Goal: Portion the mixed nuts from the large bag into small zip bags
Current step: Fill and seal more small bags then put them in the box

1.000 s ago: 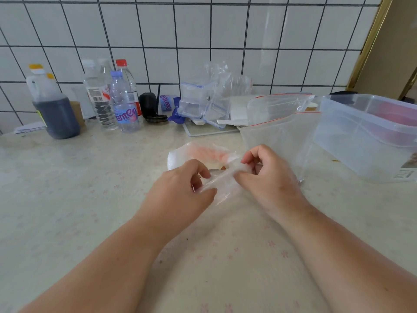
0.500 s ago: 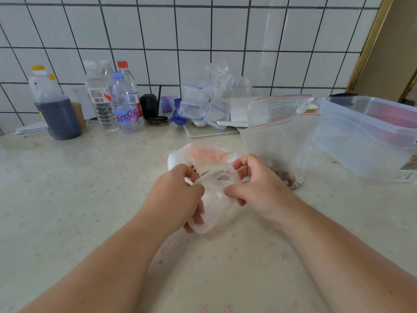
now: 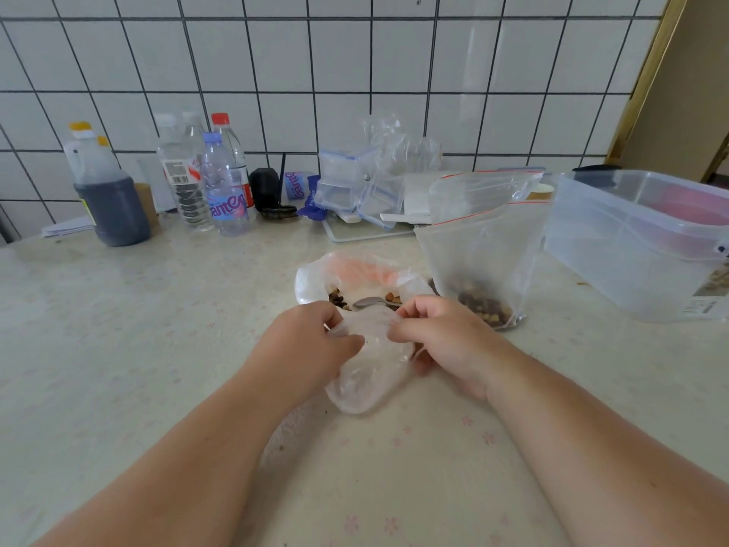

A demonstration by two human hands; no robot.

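Here, dark brown jug (image 3: 106,195) far left by the tiled wall, left hand (image 3: 303,341) pinching one side of a small clear zip bag (image 3: 367,369), right hand (image 3: 442,337) pinching the other side, big clear bag with mixed nuts (image 3: 479,266) standing just right, see-through plastic box (image 3: 639,246) far right.

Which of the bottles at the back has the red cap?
The clear bottle standing rearmost in the cluster, behind the blue-capped water bottle; the neighbouring caps are white or blue.

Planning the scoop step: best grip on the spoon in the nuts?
Take the spoon by its handle end, which seems to point right toward the right hand; come from above on that side. The bowl lies among nuts inside the pink-tinted bag, whose walls crowd the other sides.
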